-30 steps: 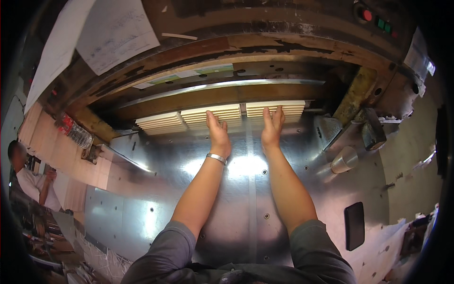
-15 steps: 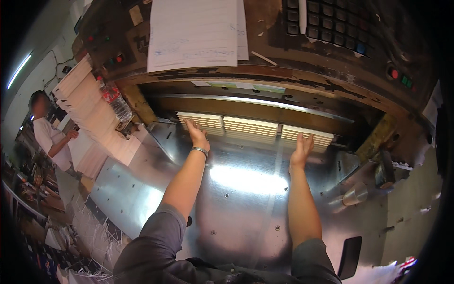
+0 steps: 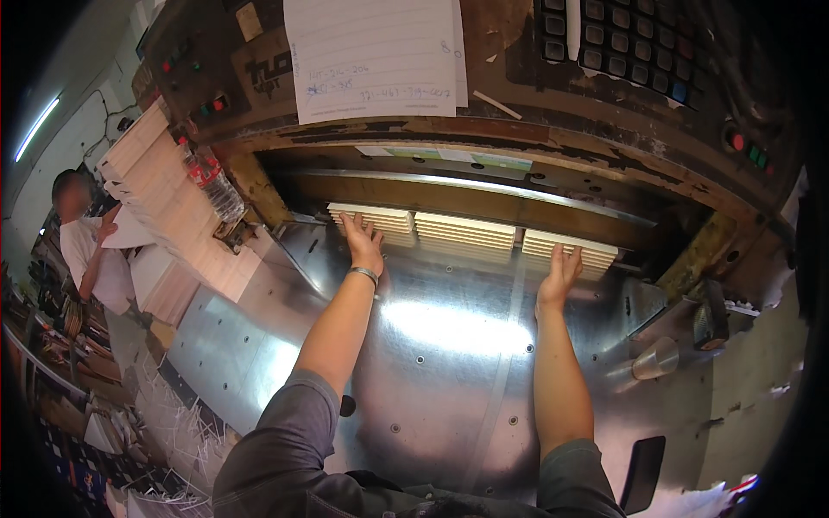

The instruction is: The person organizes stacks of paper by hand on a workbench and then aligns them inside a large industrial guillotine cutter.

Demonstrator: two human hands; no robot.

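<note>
Three cream-coloured stacks with ridged, layered fronts lie side by side in the slot of a large brown machine, at the back of its shiny metal bed [image 3: 449, 380]. My left hand [image 3: 365, 246], fingers spread, touches the front of the left stack [image 3: 397, 221]. At the right stack [image 3: 594, 258] my right hand [image 3: 560, 278] rests its outstretched fingers against the front edge. Between my hands sits the middle stack [image 3: 465, 235], touched by neither. A metal band circles my left wrist.
Papers with handwriting [image 3: 376, 65] lie on the machine top beside a keypad [image 3: 617, 43]. Left stand a plastic bottle [image 3: 216, 186] and a tall paper pile [image 3: 155, 173]. A person [image 3: 91, 250] handles a sheet there. A clear cup [image 3: 656, 358] is at right.
The view has shifted slightly, moving the machine a little rightward. My hands stay at the outer stacks. The person at left has raised a white sheet.
</note>
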